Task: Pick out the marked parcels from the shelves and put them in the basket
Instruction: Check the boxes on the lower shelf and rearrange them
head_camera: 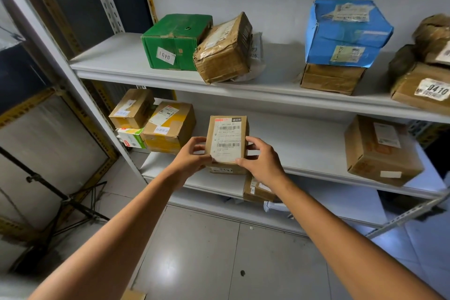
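White metal shelving (304,170), middle shelf: small brown cardboard parcel with white barcode label (227,140), tilted upright, grasped by left hand (192,157) and right hand (261,161), fingers (253,140) curled round its sides.

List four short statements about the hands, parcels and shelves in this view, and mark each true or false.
1. The left hand and the right hand both grip the small brown parcel. True.
2. The green box stands on the middle shelf. False: it stands on the upper shelf.
3. The blue box rests on a brown carton. True.
4. The 0410 label is stuck on the blue box. False: it is on a large tan parcel at the right end of the upper shelf.
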`<state>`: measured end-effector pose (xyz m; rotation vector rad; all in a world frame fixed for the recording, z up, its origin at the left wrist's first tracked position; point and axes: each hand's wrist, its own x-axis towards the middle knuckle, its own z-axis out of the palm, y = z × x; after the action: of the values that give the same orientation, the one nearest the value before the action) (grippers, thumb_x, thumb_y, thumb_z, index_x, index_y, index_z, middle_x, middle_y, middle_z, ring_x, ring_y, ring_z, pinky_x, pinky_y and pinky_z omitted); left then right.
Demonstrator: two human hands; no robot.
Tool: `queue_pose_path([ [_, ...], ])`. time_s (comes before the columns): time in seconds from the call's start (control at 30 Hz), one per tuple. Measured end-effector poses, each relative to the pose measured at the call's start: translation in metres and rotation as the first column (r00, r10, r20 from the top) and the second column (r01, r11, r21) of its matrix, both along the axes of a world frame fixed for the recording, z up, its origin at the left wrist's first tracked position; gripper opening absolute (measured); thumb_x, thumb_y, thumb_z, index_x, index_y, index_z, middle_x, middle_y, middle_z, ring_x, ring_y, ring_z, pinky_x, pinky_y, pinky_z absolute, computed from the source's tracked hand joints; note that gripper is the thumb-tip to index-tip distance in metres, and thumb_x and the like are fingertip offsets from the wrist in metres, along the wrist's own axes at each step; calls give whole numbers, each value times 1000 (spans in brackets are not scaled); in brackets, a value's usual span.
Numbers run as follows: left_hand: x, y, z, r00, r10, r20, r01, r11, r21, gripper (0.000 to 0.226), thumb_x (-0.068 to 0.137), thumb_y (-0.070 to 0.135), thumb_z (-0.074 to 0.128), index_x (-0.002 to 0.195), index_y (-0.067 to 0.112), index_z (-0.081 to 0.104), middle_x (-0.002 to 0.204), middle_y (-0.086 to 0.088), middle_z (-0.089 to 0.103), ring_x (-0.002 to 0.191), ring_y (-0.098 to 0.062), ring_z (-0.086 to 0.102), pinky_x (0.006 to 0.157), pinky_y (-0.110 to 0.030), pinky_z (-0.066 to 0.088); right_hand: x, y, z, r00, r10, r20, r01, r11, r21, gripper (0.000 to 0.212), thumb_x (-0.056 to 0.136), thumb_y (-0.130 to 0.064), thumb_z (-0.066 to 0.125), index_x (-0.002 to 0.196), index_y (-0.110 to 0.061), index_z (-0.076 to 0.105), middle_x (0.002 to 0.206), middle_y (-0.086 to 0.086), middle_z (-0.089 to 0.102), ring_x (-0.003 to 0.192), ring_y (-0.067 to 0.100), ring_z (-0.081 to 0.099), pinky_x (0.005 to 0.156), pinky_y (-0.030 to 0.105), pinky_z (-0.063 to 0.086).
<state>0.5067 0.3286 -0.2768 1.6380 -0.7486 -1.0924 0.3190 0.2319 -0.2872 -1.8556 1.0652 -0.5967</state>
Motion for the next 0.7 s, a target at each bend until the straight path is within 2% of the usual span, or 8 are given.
queue_pose_path([
  [0.07,-3,-6,2,997,-15,74,16,1000,-7,58,81,-3,73,130,17,49,120,-9,59,106,-21,66,92,-37,57,-7,-7,-1,1000,-2,8,1,999,50,68,83,-14,77,144,-17,47,136,0,55,106,1,51,80,9,42],
  [0.17,-9,-16,2,985,-47,165,52,998,-26,58,81,4,77,129,19,49,112,0,59,94,-8,65,73,-22,57,-17,-19,-4,998,-37,56,29,991,134,68,83,-12,77,144,-21,48,139,1,51,127,11,43,96,26,38],
  [0.2,-12,-20,1,981,-54,184,60,998,-26,59,80,5,78,129,20,48,111,1,59,93,-8,65,71,-22,57,-20,-22,-6,997,-49,63,38,986,164,67,83,-12,77,143,-22,48,137,0,51,131,14,41,98,29,38],
  [0.3,-20,-33,-3,970,-90,224,95,995,-11,65,77,11,83,131,22,48,119,-5,59,100,-17,67,81,-36,61,-30,-30,-8,992,-97,77,75,964,254,64,75,-18,81,129,-42,56,136,-1,57,131,20,48,104,44,46],
  [0.37,-27,-42,-5,966,-117,231,122,992,-9,68,75,12,84,132,21,47,121,-7,58,103,-21,67,81,-40,61,-40,-36,-10,988,-120,94,87,951,295,60,64,-27,81,112,-56,58,131,2,62,127,23,54,100,51,51],
  [0.43,-34,-52,-8,964,-143,224,151,988,-19,69,73,14,86,130,20,47,121,-8,58,102,-22,67,81,-41,61,-51,-41,-12,984,-145,107,104,942,320,62,67,-23,81,116,-52,58,128,2,64,122,24,58,95,50,54],
  [0.53,-50,-71,-12,955,-212,208,220,975,-16,70,74,15,85,132,19,46,121,-7,58,102,-22,67,83,-39,61,-70,-45,-11,969,-222,110,172,922,347,65,79,-4,77,133,-32,54,128,7,63,116,26,62,87,46,59],
  [0.7,-98,-110,-17,937,-307,167,315,949,-18,65,78,12,81,133,18,46,122,-7,58,103,-22,67,82,-38,61,-122,-66,-14,940,-329,90,279,893,353,63,79,0,76,130,-31,55,129,8,61,116,25,61,86,43,59],
])
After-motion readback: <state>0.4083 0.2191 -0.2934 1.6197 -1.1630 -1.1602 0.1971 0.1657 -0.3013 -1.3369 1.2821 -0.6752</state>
